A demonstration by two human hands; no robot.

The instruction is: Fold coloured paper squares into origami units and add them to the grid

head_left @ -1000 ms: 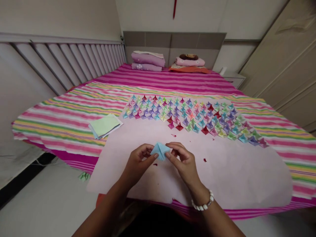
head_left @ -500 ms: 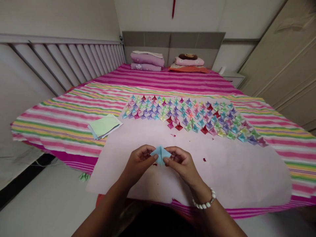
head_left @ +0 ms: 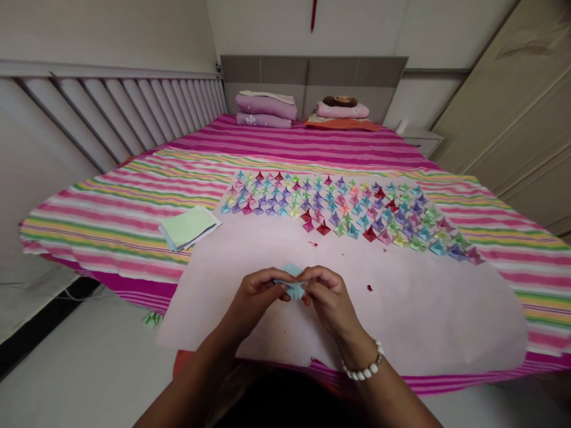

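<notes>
Between my two hands is a light blue folded origami paper (head_left: 294, 290), held above a large pale sheet (head_left: 250, 244). My left hand (head_left: 259, 292) pinches its left side between thumb and fingers. On the other side my right hand (head_left: 328, 292), with a white bead bracelet on the wrist, grips the right part, and both sets of fingertips nearly meet at its middle. Beyond them, rows of small folded paper pieces (head_left: 323, 228) in many colours stand on the sheet's far part. To the left lies a stack of square papers (head_left: 187, 227), pale green on top.
Small dark red scraps (head_left: 370, 288) lie on the sheet. A striped bedspread (head_left: 102, 208) surrounds it. Folded purple bedding (head_left: 266, 110) and a pink and orange pile (head_left: 341, 116) rest by the headboard (head_left: 307, 71). Crumpled green paper (head_left: 152, 319) is on the floor at left.
The blue paper has gone from a spread diamond shape to one pressed together at its middle. Both hands' fingertips have moved inward and closer to each other.
</notes>
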